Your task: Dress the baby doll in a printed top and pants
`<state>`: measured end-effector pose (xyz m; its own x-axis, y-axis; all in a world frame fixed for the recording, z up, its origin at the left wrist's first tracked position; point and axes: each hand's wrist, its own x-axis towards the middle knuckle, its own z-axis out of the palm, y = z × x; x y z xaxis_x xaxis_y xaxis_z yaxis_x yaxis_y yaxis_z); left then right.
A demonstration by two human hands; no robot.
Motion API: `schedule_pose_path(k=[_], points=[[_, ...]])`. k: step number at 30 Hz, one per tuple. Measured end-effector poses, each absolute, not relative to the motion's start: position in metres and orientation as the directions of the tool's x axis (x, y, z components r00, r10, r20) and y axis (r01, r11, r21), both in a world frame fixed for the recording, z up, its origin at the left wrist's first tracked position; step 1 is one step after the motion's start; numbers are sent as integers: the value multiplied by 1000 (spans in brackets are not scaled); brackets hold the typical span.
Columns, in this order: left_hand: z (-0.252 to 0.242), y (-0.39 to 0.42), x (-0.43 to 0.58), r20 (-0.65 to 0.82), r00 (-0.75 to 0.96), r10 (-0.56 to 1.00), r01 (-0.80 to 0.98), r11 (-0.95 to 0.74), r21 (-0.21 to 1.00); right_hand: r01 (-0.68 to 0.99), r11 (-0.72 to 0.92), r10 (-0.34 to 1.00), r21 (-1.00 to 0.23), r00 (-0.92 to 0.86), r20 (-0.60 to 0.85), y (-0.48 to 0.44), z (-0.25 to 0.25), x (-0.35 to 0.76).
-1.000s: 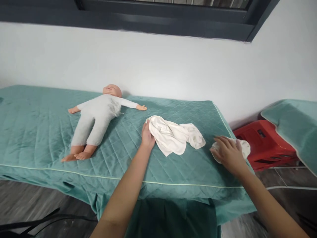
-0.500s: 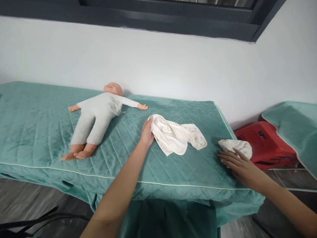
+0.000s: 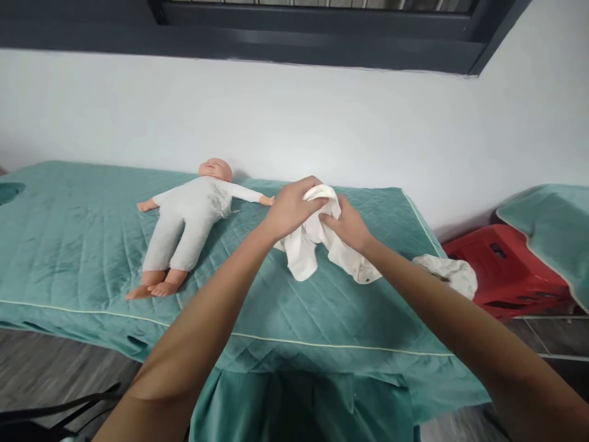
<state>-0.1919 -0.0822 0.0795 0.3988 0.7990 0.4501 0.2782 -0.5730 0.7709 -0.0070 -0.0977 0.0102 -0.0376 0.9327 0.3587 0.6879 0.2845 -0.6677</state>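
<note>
My left hand point(image 3: 295, 207) and my right hand point(image 3: 348, 226) both grip a small white baby garment point(image 3: 301, 255), one on each side of its gathered upper edge. That edge is lifted off the bed and forms a loop between my thumbs. Lower parts of the garment hang down and rest on the green quilted cover point(image 3: 285, 313). To the left a baby doll point(image 3: 184, 209) lies on its back, arms spread, with a pale cloth body and bare feet. A crumpled pale patterned cloth point(image 3: 448, 275) lies at the right edge, beyond my right forearm.
A red plastic basket point(image 3: 510, 270) stands past the right end of the bed, partly under another green cover point(image 3: 547, 227). A white wall point(image 3: 257, 116) and a dark window frame point(image 3: 322, 46) close off the back. Dark straps point(image 3: 59, 408) show at lower left.
My right hand has left the patterned cloth and moved left to the white garment. My left hand has risen slightly, and the garment's top edge is now raised between both hands.
</note>
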Motion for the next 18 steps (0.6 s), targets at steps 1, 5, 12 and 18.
schedule_pose_path(k=[1, 5, 12, 18], points=[[88, -84, -196, 483, 404, 777, 326, -615, 718, 724, 270, 940, -634, -55, 337, -88, 19, -8], [109, -88, -224, 612, 302, 731, 613, -640, 462, 816, 378, 884, -438, -176, 434, -81, 51, 11], [107, -109, -266, 676, 156, 720, 888, -402, 224, 885, 379, 840, -270, -206, 502, -124, 81, 57], [107, -118, -273, 719, 39, 694, 721, -518, 460, 873, 380, 804, -305, -149, 576, -160, 98, 63]])
